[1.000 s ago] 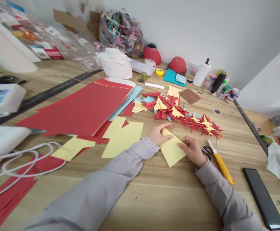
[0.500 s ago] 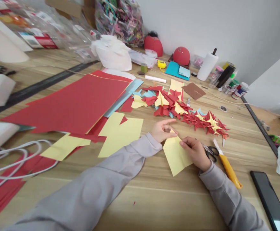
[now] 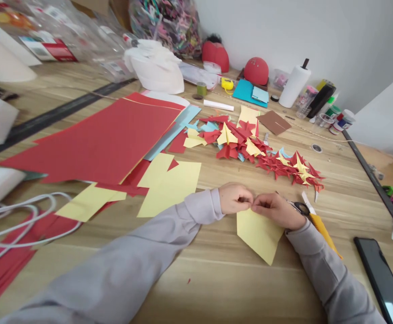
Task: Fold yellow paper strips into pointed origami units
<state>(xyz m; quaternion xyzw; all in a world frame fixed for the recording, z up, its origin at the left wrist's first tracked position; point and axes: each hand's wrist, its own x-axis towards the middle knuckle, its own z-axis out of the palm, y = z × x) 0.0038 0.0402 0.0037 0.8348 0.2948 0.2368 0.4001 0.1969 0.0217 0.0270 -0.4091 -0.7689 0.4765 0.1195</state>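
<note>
A yellow paper sheet (image 3: pixel 260 234) hangs from the fingertips of both hands, its pointed lower end toward me. My left hand (image 3: pixel 235 198) pinches its top edge, fingers curled. Close beside it, almost touching, my right hand (image 3: pixel 277 209) pinches the same edge. The fingers cover that edge, so any fold there is hidden. Behind the hands lies a long pile of red, yellow and light blue folded paper stars (image 3: pixel 243 139). More yellow paper (image 3: pixel 172 184), with a small red triangle on it, lies left of my left hand.
Black scissors (image 3: pixel 302 208) and a yellow-handled knife (image 3: pixel 323 231) lie right of my right hand, with a phone (image 3: pixel 381 274) farther right. Large red sheets (image 3: pixel 109 135) and a white cable (image 3: pixel 31 225) are on the left. Bottles (image 3: pixel 294 85) stand at the back.
My left hand's fingers, partly stretched before, have curled in, and both hands have come together at the paper's top edge. The yellow sheet has swung and moved slightly right and toward me.
</note>
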